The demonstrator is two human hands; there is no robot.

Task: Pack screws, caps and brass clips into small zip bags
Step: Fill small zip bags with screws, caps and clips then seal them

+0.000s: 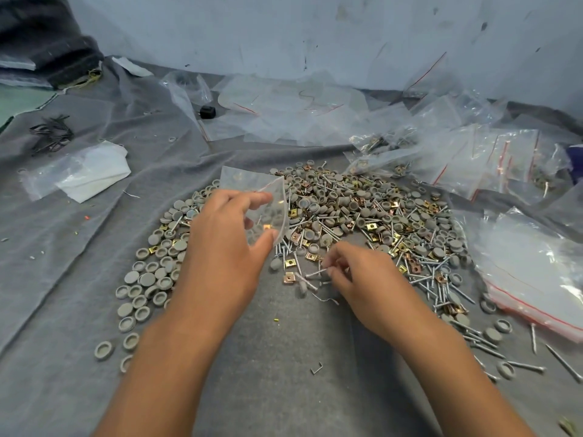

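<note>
The left hand (pixel 220 234) held a small clear zip bag (pixel 262 203) between thumb and fingers, lifted above the heap, with a brass clip apparently already inside. The right hand (pixel 356 275) pinched a screw (pixel 315 272) at the near edge of the heap of grey caps (pixel 148 279), screws and brass clips (pixel 310 256) in the middle of the grey cloth (pixel 268 357). Filled bags (pixel 473 159) lay toward the far right corner. The filling step seemed in progress; next the screw needed guiding into the bag mouth.

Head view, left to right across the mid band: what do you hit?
Bundle of black wire ties → folded white plastic sheet → left hand holding a small clear zip bag → right hand pinching a silver screw → stack of red-striped clear zip bags.
</note>
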